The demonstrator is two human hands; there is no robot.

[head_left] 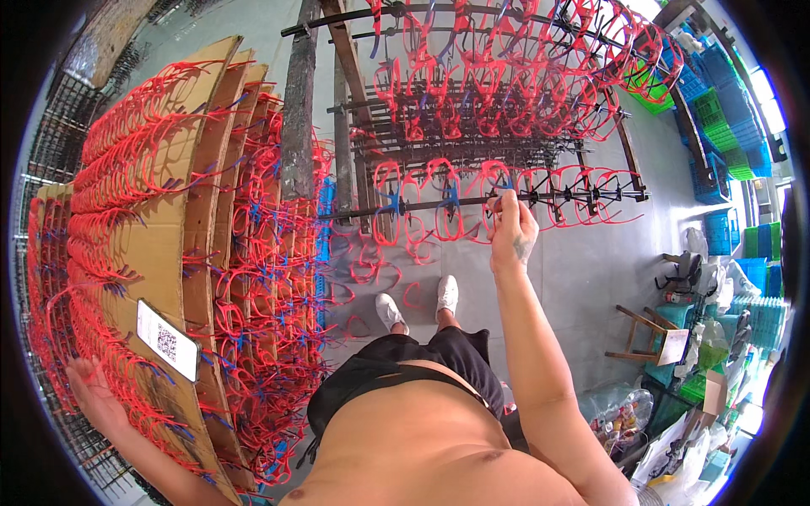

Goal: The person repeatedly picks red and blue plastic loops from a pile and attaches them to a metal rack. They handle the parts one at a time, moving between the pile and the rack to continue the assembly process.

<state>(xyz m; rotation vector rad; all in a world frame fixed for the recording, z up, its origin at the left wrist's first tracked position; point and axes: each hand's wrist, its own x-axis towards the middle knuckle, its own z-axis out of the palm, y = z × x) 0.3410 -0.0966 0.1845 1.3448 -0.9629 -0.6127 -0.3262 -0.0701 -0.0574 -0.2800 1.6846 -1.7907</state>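
My right hand (pixel 513 232) is raised to a dark rack bar (pixel 426 205), its fingers pinched on a thin red looped frame (pixel 491 174) with blue ends, which looks like an eyeglass frame. More such red frames (pixel 445 173) hang along that bar, some on blue and some on black clips. Far to the left, my left hand (pixel 97 395) has its fingers apart beside rows of red frames (pixel 101 278) stuck into a cardboard sheet (pixel 207 110). Whether it touches one of them I cannot tell.
Behind the bar, higher rack bars (pixel 523 17) carry many red frames. A white card with a square code (pixel 167 340) lies against the cardboard. Loose frames (pixel 371 268) lie on the grey floor. At right stand a wooden stool (pixel 650 337) and blue and green crates (pixel 721 110).
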